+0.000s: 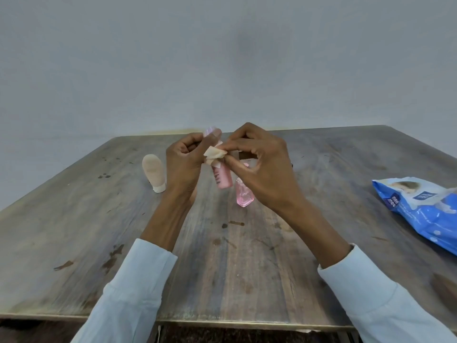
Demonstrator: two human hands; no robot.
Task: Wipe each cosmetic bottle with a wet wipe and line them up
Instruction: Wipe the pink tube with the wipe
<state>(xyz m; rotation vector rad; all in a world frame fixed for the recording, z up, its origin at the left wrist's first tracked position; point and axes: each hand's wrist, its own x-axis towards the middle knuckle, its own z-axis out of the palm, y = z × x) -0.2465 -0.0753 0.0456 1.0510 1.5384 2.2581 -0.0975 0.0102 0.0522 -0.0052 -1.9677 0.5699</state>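
Observation:
My left hand (184,162) grips a pink cosmetic bottle (223,178) near its top and holds it tilted above the table. My right hand (259,164) pinches a crumpled wet wipe (214,154) against the bottle's upper part. A clear pink glass bottle (244,195) stands on the table just below my right hand, its top hidden by the hand. A beige tube (153,172) stands cap-down to the left of my left hand.
A blue pack of wet wipes (422,209) lies at the table's right edge. The worn wooden table (222,268) has stains across its middle. A plain grey wall rises behind it.

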